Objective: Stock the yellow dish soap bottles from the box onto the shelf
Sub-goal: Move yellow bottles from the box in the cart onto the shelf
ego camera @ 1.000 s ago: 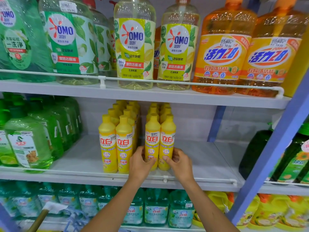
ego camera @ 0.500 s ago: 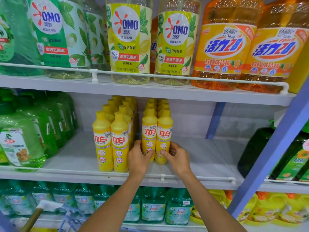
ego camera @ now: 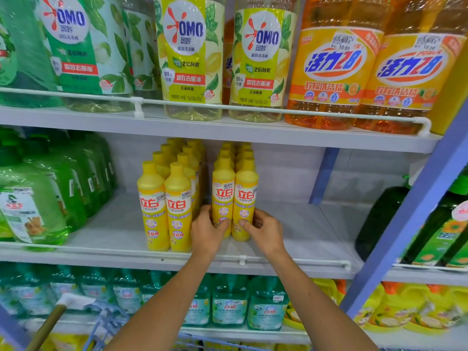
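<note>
Left hand [ego camera: 206, 231]: curled round the lower part of the left-hand bottle [ego camera: 222, 196], thumb across the front of the label, fingers tucked round the outer side.
Right hand [ego camera: 266, 231]: same deal, gripping the right-hand bottle [ego camera: 245, 196] low down with my thumb on the front.
Where the bottles are: both upright and touching each other on the middle shelf [ego camera: 304, 231], at the head of the right-hand row of yellow ones.
What's changed: a second ago this pair stood pretty much level with the front of the other yellow bunch [ego camera: 164, 206]. Now it sits a bit deeper in, further from the front rail [ego camera: 278, 259]. My hands have gone in with it, same grip as before.
Gap: there's a clear space between the two yellow bunches, and my left hand sits in it.
Neighbours: green jugs [ego camera: 38, 198] further left on the same shelf.
Up top: big orange bottles [ego camera: 334, 67] on the shelf above, their caps now cut off by the top of the view.
</note>
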